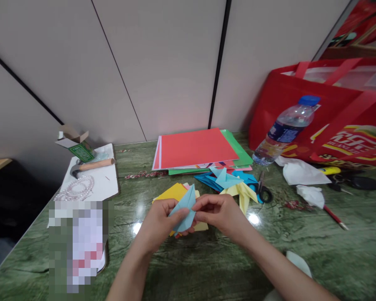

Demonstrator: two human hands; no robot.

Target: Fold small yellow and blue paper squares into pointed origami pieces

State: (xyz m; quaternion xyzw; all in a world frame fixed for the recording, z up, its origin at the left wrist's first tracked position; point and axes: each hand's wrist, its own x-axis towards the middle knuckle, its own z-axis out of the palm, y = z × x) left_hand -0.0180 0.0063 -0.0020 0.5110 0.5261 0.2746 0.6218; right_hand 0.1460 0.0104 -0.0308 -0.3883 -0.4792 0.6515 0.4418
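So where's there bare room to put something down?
The green table looks bare on the near side of the red stick, and in a smaller patch between the white board and the left hand. It's crowded around the folded shapes, scissors, paper stack and bottle.

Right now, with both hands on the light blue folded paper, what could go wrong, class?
A tug by the right hand, at the edge of the light blue folded paper, might tear it. The scissors lie beside the yellow folded paper and might snag it. If knocked, the nearby plastic water bottle could topple onto it.
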